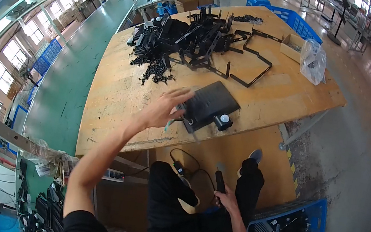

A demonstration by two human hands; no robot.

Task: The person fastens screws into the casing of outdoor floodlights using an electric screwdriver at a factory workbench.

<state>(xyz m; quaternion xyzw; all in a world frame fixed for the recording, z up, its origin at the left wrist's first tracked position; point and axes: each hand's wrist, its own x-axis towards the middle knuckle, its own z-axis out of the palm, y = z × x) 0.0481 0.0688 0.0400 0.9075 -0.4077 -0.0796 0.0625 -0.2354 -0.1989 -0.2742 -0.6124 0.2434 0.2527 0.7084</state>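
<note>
At a wooden bench (116, 101), a seated person's left hand (163, 109) reaches out with fingers spread loosely, fingertips touching the near-left corner of one flat black finned panel (210, 104) that lies at the bench's front edge; the hand grips nothing. A small black box with a white dome (223, 121) sits at the panel's near-right corner. Behind lies one heap of black parts (182, 39), with loose angled brackets (251, 63) spread to its right, too tangled to count. Lower down, between the knees, the right hand (226, 200) is closed around one dark tool (220, 181), its cable trailing left. Further right on the bench stand one cardboard box (293, 45), small parts inside, and one clear bag (313, 62). On the floor, one blue crate (307, 213) holds dark parts.
</note>
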